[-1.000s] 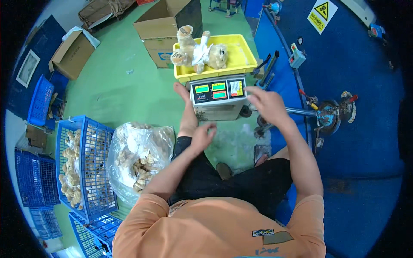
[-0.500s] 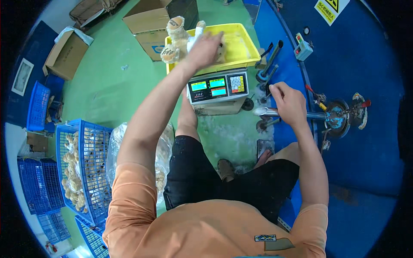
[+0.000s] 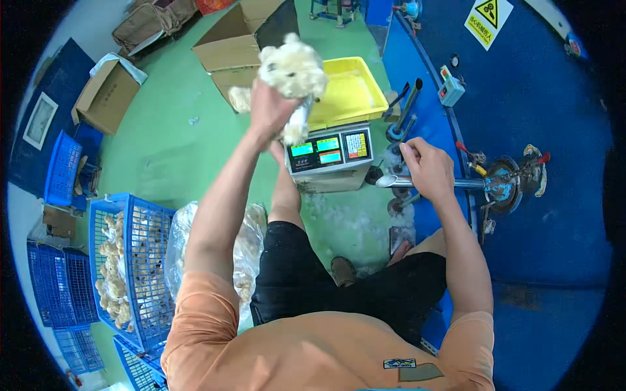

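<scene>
My left hand (image 3: 268,114) is closed around a cream plush toy animal (image 3: 293,68), gripping it by the body with its fluffy head up. The toy hangs at the left end of a yellow tray (image 3: 352,120), which sits on a digital scale (image 3: 331,146) with lit green displays. My right hand (image 3: 430,171) has its fingers curled in and the thumb pressed against them. It overlaps a metal tube (image 3: 398,181) with a slanted open end that sticks out of the blue machine. Whether the hand touches the tube, or pinches anything, is hidden.
A blue crate (image 3: 134,274) full of plush toys stands at left, beside a clear plastic bag (image 3: 251,241). Open cardboard boxes (image 3: 225,52) stand beyond. The blue machine wall (image 3: 554,241) fills the right side, with a switch box (image 3: 450,91) and upright pipes (image 3: 409,101).
The plush toy has left the yellow tray in my left hand, lifted and turned so its head shows. My right hand stays by the tube, shifted slightly.
</scene>
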`<state>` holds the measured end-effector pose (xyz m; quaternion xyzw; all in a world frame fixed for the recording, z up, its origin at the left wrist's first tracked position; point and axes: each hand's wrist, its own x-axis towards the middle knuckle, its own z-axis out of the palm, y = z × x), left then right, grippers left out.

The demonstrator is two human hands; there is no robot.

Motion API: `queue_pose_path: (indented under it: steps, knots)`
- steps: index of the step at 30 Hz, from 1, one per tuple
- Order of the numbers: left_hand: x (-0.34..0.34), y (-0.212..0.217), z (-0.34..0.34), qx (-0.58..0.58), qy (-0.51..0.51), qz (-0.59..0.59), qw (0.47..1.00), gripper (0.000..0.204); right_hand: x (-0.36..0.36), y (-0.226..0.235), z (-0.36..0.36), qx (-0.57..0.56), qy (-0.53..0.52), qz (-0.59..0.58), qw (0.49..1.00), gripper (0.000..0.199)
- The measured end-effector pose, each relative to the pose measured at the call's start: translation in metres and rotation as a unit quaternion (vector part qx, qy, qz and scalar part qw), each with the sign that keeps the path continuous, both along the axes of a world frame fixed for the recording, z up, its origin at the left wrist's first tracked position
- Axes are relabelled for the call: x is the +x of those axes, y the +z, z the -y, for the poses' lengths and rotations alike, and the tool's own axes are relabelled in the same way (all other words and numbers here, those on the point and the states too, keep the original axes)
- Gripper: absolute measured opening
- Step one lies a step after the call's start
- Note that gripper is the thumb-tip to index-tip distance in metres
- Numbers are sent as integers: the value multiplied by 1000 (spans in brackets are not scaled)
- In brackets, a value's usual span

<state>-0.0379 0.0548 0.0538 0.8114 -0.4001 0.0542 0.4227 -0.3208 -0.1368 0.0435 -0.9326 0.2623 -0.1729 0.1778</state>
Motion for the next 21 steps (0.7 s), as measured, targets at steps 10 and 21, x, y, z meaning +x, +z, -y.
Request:
queue_pose_path:
  steps: [10, 21]
  knots:
    - [-123, -87, -116, -159, 2, -411, 898, 77, 18, 4, -126, 51, 292, 283, 912, 60]
    - [-189, -96, -149, -132, -124, -64, 981, 70, -16, -28, -180, 642, 186, -44, 743, 24]
